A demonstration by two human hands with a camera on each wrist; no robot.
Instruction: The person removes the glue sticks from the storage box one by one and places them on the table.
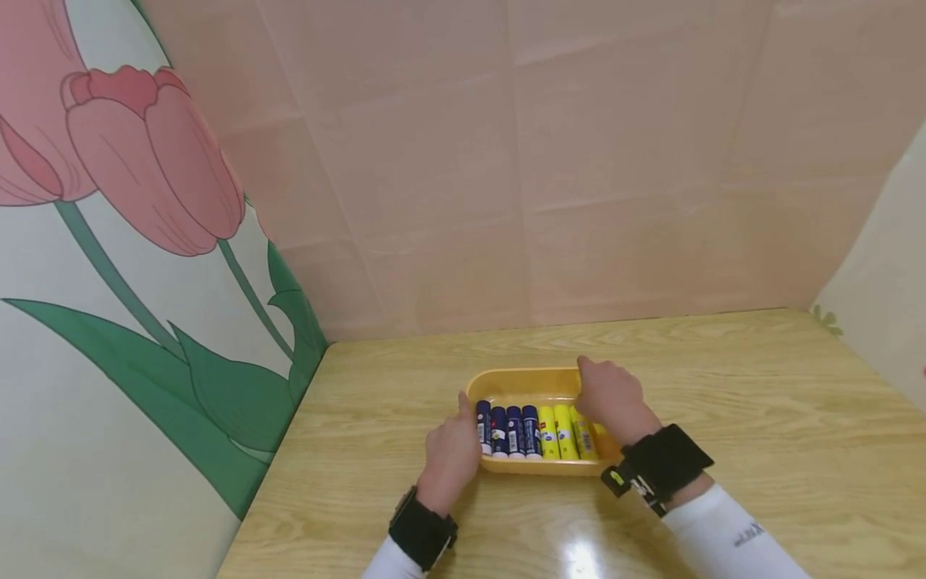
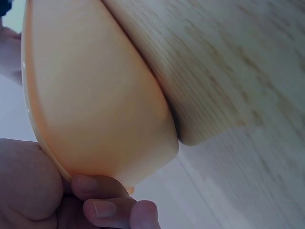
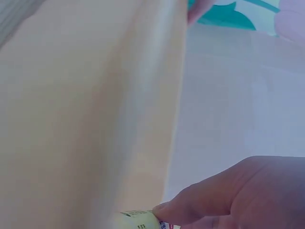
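Note:
A yellow-orange plastic tray (image 1: pixel 531 467) lies on the table, holding a row of upright-aligned glue sticks. Several dark blue glue sticks (image 1: pixel 514 430) fill its left part, and beside them are yellow glue sticks (image 1: pixel 564 432). My left hand (image 1: pixel 452 446) grips the tray's left end; in the left wrist view its thumb and fingers (image 2: pixel 102 208) pinch the rim. Over the tray's right end, my right hand (image 1: pixel 615 400) pinches the rightmost yellow glue stick (image 1: pixel 583 434). The right wrist view shows the thumb on that stick's end (image 3: pixel 138 219); the other fingers are mostly hidden.
The tray stands on a light wood-grain table (image 1: pixel 362 450). Behind it rises a pinkish covered wall (image 1: pixel 521 201). A panel with printed tulips (image 1: pixel 155 161) borders the left side, and a pale wall (image 1: pixel 893 297) the right.

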